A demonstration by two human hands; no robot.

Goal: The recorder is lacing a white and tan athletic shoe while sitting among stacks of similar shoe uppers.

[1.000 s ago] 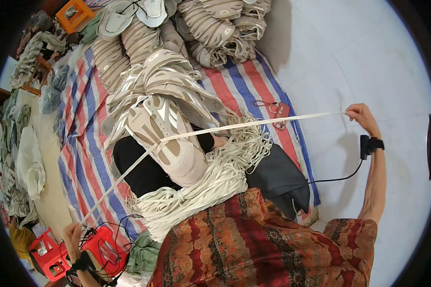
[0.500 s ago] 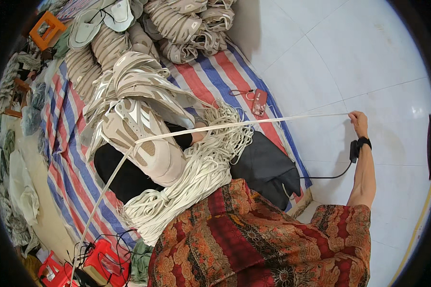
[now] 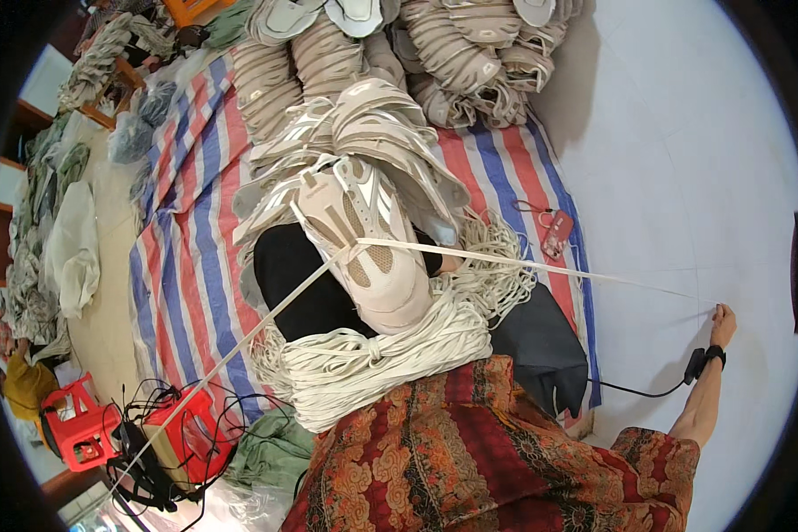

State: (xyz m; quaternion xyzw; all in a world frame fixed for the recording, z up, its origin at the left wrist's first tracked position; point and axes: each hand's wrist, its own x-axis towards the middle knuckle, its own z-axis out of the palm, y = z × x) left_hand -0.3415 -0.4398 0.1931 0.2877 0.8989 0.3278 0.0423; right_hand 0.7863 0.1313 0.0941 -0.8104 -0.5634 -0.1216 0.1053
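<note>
At the far left, a pile of greyish green cloth point(image 3: 35, 297) lies near a white plastic bag point(image 3: 73, 253). Below them, a red stool point(image 3: 84, 430) stands beside tangled black cables point(image 3: 142, 461). My left hand is out of view, so I cannot tell whether it is open or closed. The pale shoelace point(image 3: 417, 246) runs taut up from the lower left, across the striped sheet point(image 3: 182, 301), to the beige shoe upper point(image 3: 377, 284) at my lap. It meets the upper near the lacing, bends, and stretches away to my right. Behind that upper, more uppers point(image 3: 372, 124) lie overlapped. Just below its toe rests a tied bundle of cream laces point(image 3: 381, 377), with a looser heap of laces point(image 3: 492, 253) to the right. A red phone point(image 3: 557, 234) lies on the sheet's right side. Farthest right, above the pale tiled floor point(image 3: 674, 177), my right hand point(image 3: 723, 324) pinches the shoelace between closed fingertips, a black wrist device point(image 3: 708, 361) behind it.
</note>
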